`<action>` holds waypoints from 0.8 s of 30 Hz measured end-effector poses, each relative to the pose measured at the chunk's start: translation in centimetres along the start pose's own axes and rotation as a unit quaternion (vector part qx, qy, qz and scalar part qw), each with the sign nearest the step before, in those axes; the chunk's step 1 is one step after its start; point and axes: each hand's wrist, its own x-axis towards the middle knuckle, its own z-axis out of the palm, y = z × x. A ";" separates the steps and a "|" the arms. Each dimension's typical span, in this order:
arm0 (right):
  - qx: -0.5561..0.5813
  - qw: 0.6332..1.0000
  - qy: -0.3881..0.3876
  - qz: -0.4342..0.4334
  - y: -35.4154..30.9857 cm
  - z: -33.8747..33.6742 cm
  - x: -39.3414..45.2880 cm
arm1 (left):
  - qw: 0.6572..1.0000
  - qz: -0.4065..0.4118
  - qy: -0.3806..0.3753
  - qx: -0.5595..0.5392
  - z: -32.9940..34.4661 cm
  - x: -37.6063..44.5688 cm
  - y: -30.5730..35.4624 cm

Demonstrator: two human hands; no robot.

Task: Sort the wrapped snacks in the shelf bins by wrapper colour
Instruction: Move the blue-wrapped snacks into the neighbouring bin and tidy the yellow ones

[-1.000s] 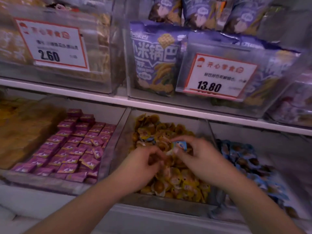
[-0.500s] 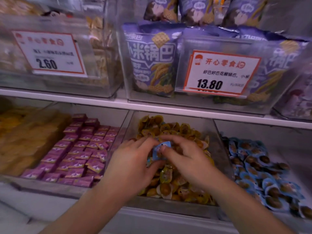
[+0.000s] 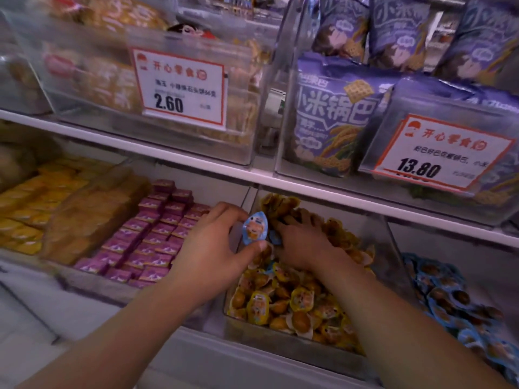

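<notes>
the left hand (image 3: 216, 248) pinches a small blue-wrapped snack (image 3: 255, 228) between thumb and fingers, above the left wall of the clear plastic bin (image 3: 393, 248) of yellow-wrapped snacks (image 3: 295, 301). the right hand (image 3: 303, 242) digs, fingers curled, into the pile near the bin's back edge, touching another blue wrapper (image 3: 274, 236); whether it grips it is unclear.

Head view, close, down onto shelf bins (image 3: 309, 346)

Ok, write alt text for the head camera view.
The left hand pinches a blue-wrapped snack above a clear bin of yellow-wrapped snacks, while the right hand digs into the pile. Purple packets fill the bin to the left, blue ones the bin to the right.
</notes>
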 end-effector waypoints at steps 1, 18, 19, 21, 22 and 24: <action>-0.001 1.000 0.018 -0.003 -0.1 -0.1 0.1 | 1.000 -0.002 -0.001 -0.003 0.0 0.0 0.0; 0.374 0.924 0.051 0.063 0.8 -5.0 -7.1 | 0.999 -0.005 0.023 -0.025 -0.8 0.1 1.0; 0.372 0.924 0.059 0.069 0.8 -5.4 -8.2 | 1.000 0.003 0.027 -0.014 -0.7 0.0 1.5; 0.404 0.906 0.105 0.074 0.7 -5.9 -10.5 | 0.999 0.023 0.032 0.005 -0.2 -0.5 2.7; 0.468 0.870 0.126 0.092 0.6 -5.9 -11.5 | 0.999 0.034 0.026 0.011 0.3 -0.7 3.5; 0.689 0.702 0.107 0.145 -0.3 -5.8 -13.2 | 0.998 0.053 0.003 0.031 1.5 -1.3 4.9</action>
